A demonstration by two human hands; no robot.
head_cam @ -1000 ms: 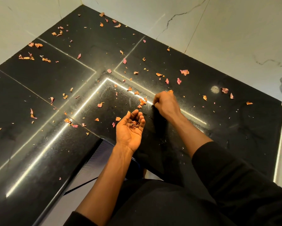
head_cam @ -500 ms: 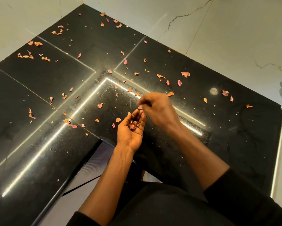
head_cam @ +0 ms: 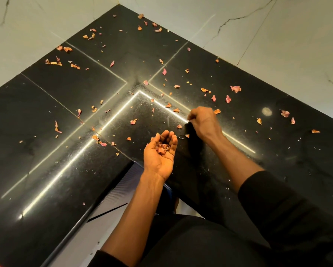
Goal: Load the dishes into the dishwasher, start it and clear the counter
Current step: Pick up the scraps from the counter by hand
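Your black counter [head_cam: 69, 89] fills the corner below the marble wall [head_cam: 277, 45]. Over the counter's front edge your left hand [head_cam: 159, 155] lies palm-up, loosely cupped, carrying 1 small heap [head_cam: 163, 147]. Farther in, your right hand [head_cam: 202, 120] curls fingertips-down; whether it pinches anything cannot be told. Petal scraps [head_cam: 235, 88], too many to count, litter the counter, pointing every way.

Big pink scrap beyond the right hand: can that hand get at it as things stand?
Probably yes. The pink scrap lies loose on the counter beyond the right hand, with only bare counter and smaller bits between them. The left hand, cupping gathered scraps, sits off that path.
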